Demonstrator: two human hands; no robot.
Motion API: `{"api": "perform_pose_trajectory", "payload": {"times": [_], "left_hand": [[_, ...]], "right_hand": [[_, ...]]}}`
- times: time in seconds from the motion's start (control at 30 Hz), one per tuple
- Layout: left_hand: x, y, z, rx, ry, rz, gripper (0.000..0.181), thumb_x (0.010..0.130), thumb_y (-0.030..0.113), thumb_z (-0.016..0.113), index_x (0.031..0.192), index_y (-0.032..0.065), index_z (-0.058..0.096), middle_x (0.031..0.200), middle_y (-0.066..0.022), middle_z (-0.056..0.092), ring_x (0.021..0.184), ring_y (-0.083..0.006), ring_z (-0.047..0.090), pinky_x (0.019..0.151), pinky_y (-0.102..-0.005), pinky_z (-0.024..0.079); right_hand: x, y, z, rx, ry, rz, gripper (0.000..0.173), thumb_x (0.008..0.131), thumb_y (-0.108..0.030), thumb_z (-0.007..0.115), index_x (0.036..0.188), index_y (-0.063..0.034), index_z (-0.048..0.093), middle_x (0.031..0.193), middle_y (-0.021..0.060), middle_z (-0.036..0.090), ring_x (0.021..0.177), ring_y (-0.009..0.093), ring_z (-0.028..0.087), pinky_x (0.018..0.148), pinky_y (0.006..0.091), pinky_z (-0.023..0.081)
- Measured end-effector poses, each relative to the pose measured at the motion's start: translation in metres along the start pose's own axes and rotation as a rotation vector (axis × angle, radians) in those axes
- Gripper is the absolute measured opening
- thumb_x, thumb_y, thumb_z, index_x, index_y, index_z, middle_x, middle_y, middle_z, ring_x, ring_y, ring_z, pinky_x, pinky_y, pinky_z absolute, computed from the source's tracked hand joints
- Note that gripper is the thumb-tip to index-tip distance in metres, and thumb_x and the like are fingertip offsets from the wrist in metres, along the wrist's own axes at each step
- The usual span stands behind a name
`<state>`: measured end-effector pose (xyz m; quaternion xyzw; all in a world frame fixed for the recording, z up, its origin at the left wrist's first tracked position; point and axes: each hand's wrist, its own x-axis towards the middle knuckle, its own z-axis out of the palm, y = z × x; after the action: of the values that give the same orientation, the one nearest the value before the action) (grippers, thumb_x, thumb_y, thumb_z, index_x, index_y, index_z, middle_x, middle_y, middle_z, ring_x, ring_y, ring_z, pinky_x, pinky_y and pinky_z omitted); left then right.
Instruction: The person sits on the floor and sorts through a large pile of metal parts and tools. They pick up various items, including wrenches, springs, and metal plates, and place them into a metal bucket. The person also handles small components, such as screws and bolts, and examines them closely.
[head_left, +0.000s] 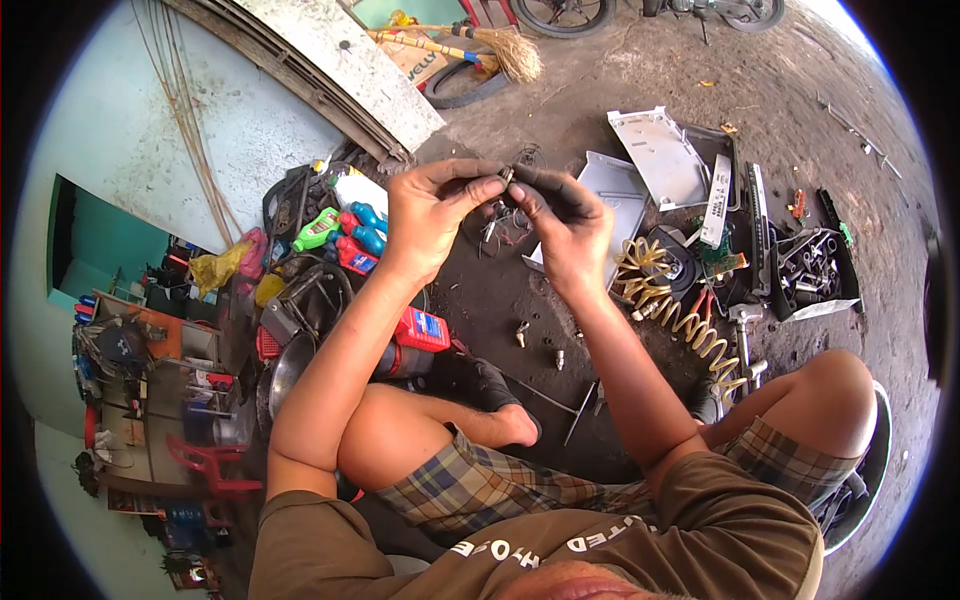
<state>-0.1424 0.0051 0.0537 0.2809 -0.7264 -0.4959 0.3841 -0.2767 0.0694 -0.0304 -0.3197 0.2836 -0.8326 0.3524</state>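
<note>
Held up before me, a small dark metal fitting (507, 175) is pinched between both hands at the fingertips. My left hand (442, 202) grips it from the left with thumb and fingers. From the right, my right hand (566, 217) closes thumb and blackened fingers on it. Its exact shape is partly hidden by the fingertips. Below the hands, a brass-coloured air-hose fitting (522, 334) and a silver metal fitting (559, 360) lie on the dark floor. A yellow coiled air hose (694, 330) runs along the floor to the right of my right forearm.
A black tray of sockets (817, 300) stands at right, near metal casing panels (660, 157). A T-handle wrench (577, 412) lies by my foot. Plastic bottles (364, 232) and a red container (422, 330) are at left. Brooms (502, 52) lie beyond.
</note>
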Motion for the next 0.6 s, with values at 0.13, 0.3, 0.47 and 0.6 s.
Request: {"api": "perform_pose_trajectory", "payload": {"times": [0.13,0.3,0.47,0.6], "left_hand": [[0.001,0.003,0.001,0.131,-0.016,0.094,0.020,0.090,-0.004,0.079,0.110,-0.0021,0.079,0.100,-0.0076,0.078,0.085,-0.0123,0.072,0.073,-0.0252,0.059],[0.001,0.009,-0.001,0.290,-0.040,0.188,0.021,0.090,-0.004,0.079,0.111,-0.0012,0.080,0.099,-0.0061,0.076,0.082,-0.0108,0.070,0.072,-0.0237,0.057],[0.002,0.014,-0.001,0.378,-0.035,0.216,0.019,0.089,-0.003,0.080,0.108,-0.0012,0.080,0.098,-0.0056,0.076,0.081,-0.0097,0.069,0.071,-0.0227,0.056],[0.000,0.018,0.001,0.346,-0.031,0.171,0.018,0.089,-0.002,0.081,0.107,-0.0008,0.080,0.097,-0.0047,0.075,0.080,-0.0084,0.069,0.070,-0.0221,0.054]], "right_hand": [[-0.001,-0.001,0.000,0.006,0.032,-0.010,0.022,0.094,0.002,0.077,0.116,0.0061,0.075,0.106,0.0109,0.079,0.096,0.013,0.073,0.089,0.0285,0.059],[0.003,0.001,-0.004,0.042,0.033,0.099,0.022,0.095,-0.003,0.078,0.115,0.0054,0.076,0.103,0.0110,0.079,0.092,0.014,0.073,0.085,0.0282,0.059],[0.004,0.000,-0.006,0.282,-0.057,0.203,0.025,0.095,-0.006,0.078,0.116,0.0068,0.075,0.105,0.0126,0.079,0.090,0.015,0.074,0.084,0.0291,0.060],[0.005,-0.001,-0.009,0.321,-0.086,0.221,0.025,0.096,-0.007,0.078,0.116,0.0075,0.075,0.105,0.0131,0.078,0.089,0.016,0.074,0.084,0.0295,0.060]]}}
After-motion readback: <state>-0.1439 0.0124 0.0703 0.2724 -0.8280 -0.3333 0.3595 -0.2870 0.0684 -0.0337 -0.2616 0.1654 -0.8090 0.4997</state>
